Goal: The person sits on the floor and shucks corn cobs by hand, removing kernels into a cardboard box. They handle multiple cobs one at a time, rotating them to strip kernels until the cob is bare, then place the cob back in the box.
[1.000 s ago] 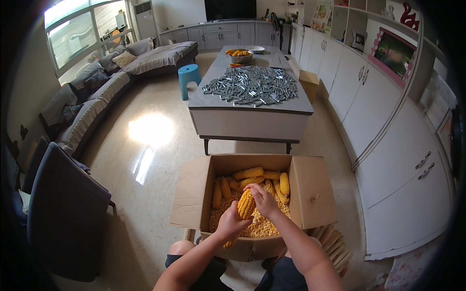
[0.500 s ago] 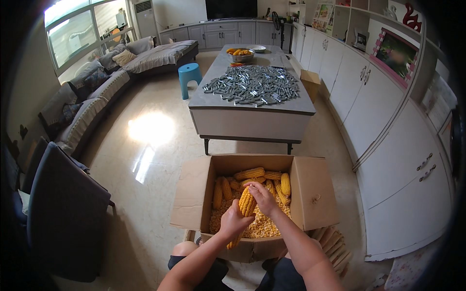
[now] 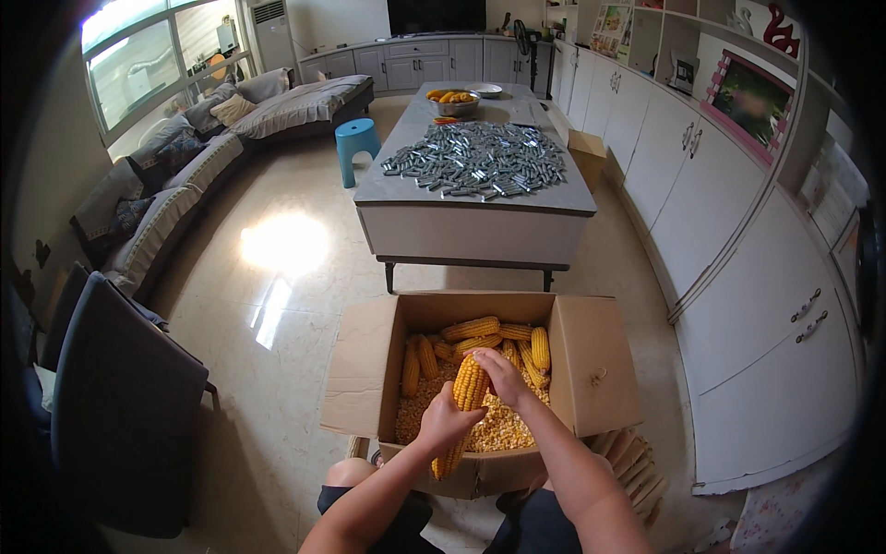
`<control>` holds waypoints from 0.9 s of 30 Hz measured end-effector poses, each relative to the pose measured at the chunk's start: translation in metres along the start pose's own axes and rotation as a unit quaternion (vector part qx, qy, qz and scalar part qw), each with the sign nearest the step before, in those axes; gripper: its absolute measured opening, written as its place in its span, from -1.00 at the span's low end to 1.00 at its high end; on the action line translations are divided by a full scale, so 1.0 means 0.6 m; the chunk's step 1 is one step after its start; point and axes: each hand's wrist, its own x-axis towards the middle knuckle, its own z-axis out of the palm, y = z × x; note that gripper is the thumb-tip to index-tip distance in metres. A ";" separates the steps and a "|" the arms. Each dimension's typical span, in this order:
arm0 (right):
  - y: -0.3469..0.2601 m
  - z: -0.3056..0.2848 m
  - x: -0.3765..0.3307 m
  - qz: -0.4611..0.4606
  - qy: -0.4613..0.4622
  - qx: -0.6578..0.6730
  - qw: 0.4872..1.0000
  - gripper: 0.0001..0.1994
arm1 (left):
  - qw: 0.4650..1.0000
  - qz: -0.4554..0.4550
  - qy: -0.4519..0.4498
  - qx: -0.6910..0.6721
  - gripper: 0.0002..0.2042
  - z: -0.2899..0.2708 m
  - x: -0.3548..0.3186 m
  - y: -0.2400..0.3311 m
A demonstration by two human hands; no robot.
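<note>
At the bottom of the frame I am seeing my bare left hand (image 3: 446, 420) and bare right hand (image 3: 499, 374), forearms unsleeved, knees uncovered, wearing dark shorts (image 3: 544, 526).

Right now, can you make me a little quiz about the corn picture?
1. True or false: both hands hold the same corn cob.
2. What lies loose in the bottom of the cardboard box? A) corn kernels B) stones C) leaves
3. What colour is the stool near the table?

Key: 1 true: the left hand and right hand both grip it. 2 A, the kernels. 3 blue.
</note>
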 end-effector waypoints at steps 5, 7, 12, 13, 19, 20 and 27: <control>-0.004 0.003 -0.009 -0.056 -0.007 -0.084 0.995 -0.66 | 1.000 0.001 -0.001 0.027 -0.50 0.000 -0.004 0.002; -0.010 0.007 -0.014 -0.032 0.026 -0.154 0.987 -0.66 | 0.999 0.001 0.001 0.055 -0.50 -0.004 -0.010 0.012; -0.014 0.009 -0.017 0.011 0.071 -0.259 0.963 -0.63 | 0.994 0.017 0.003 0.110 -0.51 -0.009 -0.020 0.023; -0.011 0.004 -0.013 0.022 0.095 -0.223 0.970 -0.65 | 0.993 0.025 0.001 0.116 -0.52 -0.010 -0.021 0.026; -0.017 0.019 -0.014 0.071 0.156 -0.103 0.980 -0.50 | 0.999 -0.017 0.037 -0.006 -0.49 0.008 0.001 -0.002; -0.024 0.024 -0.017 0.101 0.157 -0.083 0.979 -0.46 | 0.995 -0.034 0.045 -0.087 -0.50 0.012 0.007 -0.007; 0.003 0.068 -0.056 0.140 0.028 -0.076 0.987 -0.30 | 0.925 -0.045 0.079 -0.368 -0.48 0.033 0.063 -0.029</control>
